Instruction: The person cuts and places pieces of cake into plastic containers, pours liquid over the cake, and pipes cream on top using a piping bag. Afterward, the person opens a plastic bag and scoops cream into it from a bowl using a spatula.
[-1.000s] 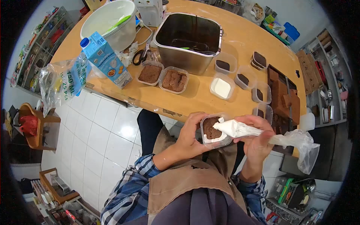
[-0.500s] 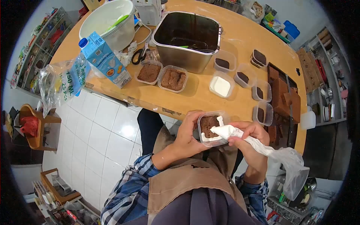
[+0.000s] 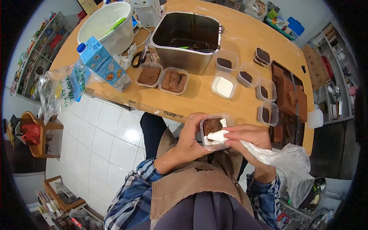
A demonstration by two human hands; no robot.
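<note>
The left hand (image 3: 191,134) clasps a clear square plastic cup (image 3: 213,116) of brown cake (image 3: 211,124) on the wearer's side of the deep silver metal tub (image 3: 184,61). Near the same side of the tub, the right hand (image 3: 251,138) pinches a translucent plastic piping bag (image 3: 283,160), its white-filled tip touching white cream (image 3: 223,122) over the cake.

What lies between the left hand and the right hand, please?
Between the left hand and right hand, the head view shows a cup with cake, white cream and the bag tip.
</note>
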